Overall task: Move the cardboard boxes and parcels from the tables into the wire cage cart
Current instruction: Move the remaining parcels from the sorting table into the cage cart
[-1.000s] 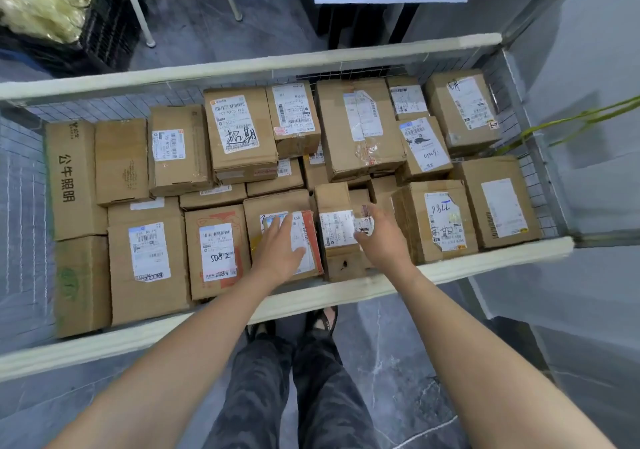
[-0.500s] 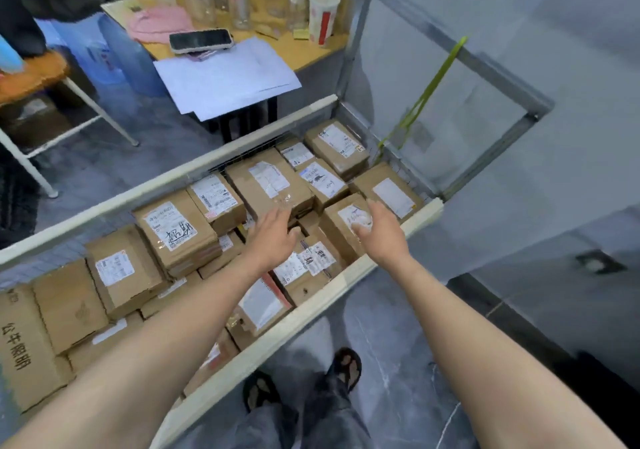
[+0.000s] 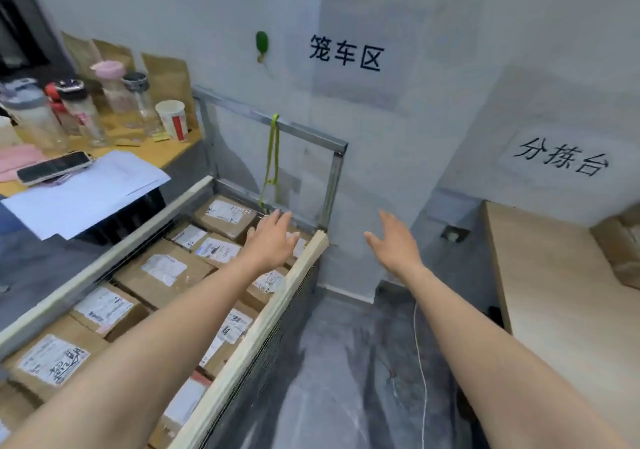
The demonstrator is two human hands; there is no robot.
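Reaching empty, both hands are spread with loose fingers: the left hand point(image 3: 273, 239) hovers over the labelled boxes point(image 3: 162, 272) packed in the wire cage cart point(image 3: 277, 317), while the right hand point(image 3: 394, 246) hangs outside the cart's rim, above the floor point(image 3: 339, 362). Well off to the right of the right hand, a wooden table point(image 3: 554, 303) carries a cardboard parcel point(image 3: 620, 251), only partly in view. The step in hand looks like fetching it: better to turn squarely toward it, set a palm on each opposite side, and lift it clear of the rim.
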